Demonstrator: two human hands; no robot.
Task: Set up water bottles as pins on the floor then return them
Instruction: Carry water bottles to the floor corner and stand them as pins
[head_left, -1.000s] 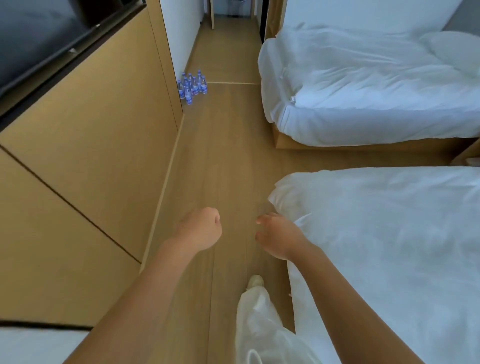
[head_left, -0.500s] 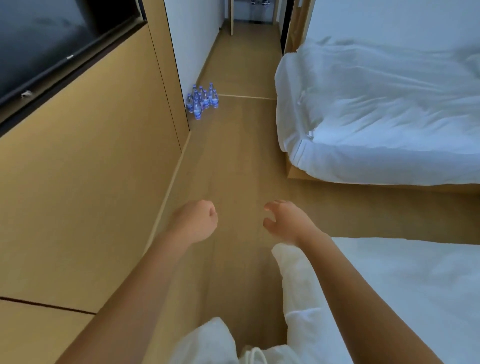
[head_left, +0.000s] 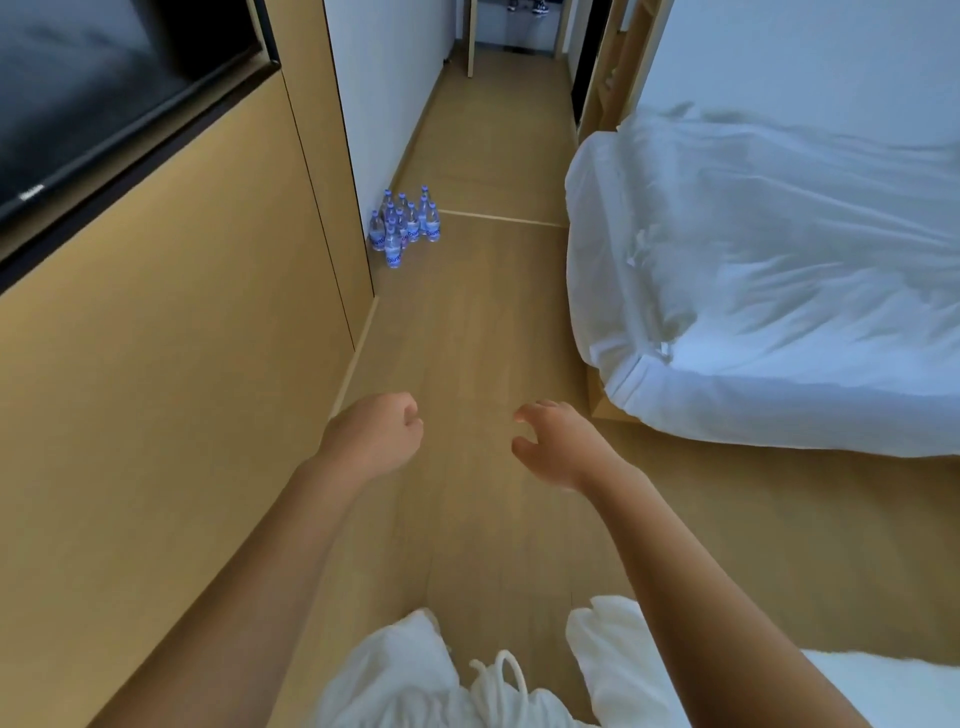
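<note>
On the wooden floor (head_left: 483, 332), at the foot of the tan wall panel's (head_left: 182, 364) far corner, the water bottles (head_left: 404, 226) are seen standing upright in a tight cluster, one bottle set forward of the rest like a head pin. Only the head view is given, and in it the cluster lies well ahead of both hands.

The left hand (head_left: 375, 437) is held out low over the floor with its fingers curled into a loose fist; nothing is gripped in it. The right hand (head_left: 556, 448) is held out beside it, apart from it, with fingers half bent and spread, and nothing is held there either.

Compared with the views from a second and half a second ago, the bottles are now shown larger and closer, and more of the far bed (head_left: 779, 291) has come alongside on the right, while the near bed (head_left: 883, 691) has dropped to the bottom corner. The hands have kept much the same pose throughout. It can be judged that the person has been walking along the aisle toward the pins. The setting-up appears to be finished, and the return step seems to be starting: the bottles have yet to be reached and picked up.
</note>
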